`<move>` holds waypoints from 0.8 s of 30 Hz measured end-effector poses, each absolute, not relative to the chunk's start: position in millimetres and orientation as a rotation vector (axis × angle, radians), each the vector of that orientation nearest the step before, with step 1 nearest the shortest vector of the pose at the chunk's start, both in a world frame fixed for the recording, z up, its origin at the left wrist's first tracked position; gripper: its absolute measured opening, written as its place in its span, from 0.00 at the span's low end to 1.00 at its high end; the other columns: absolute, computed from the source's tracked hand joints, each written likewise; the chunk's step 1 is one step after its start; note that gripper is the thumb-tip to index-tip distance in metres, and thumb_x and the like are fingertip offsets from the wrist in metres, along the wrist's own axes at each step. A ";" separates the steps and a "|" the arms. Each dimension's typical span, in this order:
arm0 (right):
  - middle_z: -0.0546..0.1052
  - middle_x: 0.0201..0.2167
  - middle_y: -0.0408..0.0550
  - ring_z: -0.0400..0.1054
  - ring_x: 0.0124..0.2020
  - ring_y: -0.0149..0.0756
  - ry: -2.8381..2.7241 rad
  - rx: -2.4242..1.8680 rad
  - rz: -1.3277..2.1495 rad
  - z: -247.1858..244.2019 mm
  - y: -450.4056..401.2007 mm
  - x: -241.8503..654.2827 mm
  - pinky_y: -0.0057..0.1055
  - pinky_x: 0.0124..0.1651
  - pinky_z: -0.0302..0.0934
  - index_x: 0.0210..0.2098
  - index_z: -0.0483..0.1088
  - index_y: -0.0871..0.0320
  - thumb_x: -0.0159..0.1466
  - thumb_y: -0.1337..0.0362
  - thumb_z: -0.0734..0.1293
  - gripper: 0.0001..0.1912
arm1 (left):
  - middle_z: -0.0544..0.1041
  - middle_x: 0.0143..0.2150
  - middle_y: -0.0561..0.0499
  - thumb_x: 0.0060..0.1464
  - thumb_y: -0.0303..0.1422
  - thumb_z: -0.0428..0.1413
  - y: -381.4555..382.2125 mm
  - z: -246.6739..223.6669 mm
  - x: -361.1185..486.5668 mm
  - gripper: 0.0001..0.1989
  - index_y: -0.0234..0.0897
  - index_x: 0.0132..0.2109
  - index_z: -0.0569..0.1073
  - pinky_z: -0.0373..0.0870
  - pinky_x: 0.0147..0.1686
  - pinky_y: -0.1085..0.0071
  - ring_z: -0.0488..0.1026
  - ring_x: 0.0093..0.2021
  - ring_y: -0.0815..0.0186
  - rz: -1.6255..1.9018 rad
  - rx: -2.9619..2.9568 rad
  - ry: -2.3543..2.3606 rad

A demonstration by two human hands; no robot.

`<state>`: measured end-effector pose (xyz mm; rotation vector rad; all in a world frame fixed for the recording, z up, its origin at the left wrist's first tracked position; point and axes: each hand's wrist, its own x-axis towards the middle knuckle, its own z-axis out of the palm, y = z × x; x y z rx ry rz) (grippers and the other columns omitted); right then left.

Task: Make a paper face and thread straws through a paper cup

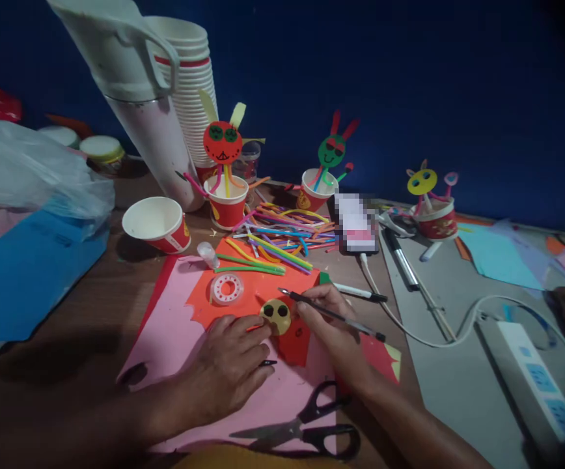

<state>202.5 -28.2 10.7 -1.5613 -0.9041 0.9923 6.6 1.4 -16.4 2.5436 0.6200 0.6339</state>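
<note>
Left hand (231,365) lay palm down, fingertips against a yellow disc (276,323) with two dark spots; could not tell whether its fingers closed on anything. Right hand (334,342) gripped a black pen (348,319), point near the disc's far edge. Disc sat on orange paper (258,286), over a pink sheet (175,332). Scissors (295,430) lay open on the near side, tape roll (216,288) left of disc. Farther off: piled straws (287,231), a red-faced cup figure (222,146) beyond.

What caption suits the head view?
Right hand holds a slim black pen near a round yellow paper face with dark eyes; left hand lies alongside.
</note>
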 end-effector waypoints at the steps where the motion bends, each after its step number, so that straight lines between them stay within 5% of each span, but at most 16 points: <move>1: 0.75 0.26 0.43 0.71 0.28 0.34 -0.939 -1.597 0.991 6.9 -28.7 201.7 0.30 0.33 0.65 0.31 0.66 0.56 0.57 0.59 0.69 0.09 | 0.76 0.48 0.51 0.57 0.30 0.54 1.7 -16.2 6.7 0.02 0.38 0.37 0.70 0.56 0.45 0.62 0.67 0.53 0.59 0.633 2.540 0.620; 24: 0.72 0.22 0.42 0.66 0.23 0.31 -1.194 -1.678 0.970 -9.1 -27.3 202.3 0.27 0.26 0.59 0.28 0.64 0.56 0.60 0.61 0.64 0.07 | 0.76 0.49 0.55 0.57 0.27 0.52 6.2 -9.3 8.4 0.05 0.41 0.38 0.72 0.53 0.49 0.63 0.64 0.54 0.60 0.743 2.535 0.626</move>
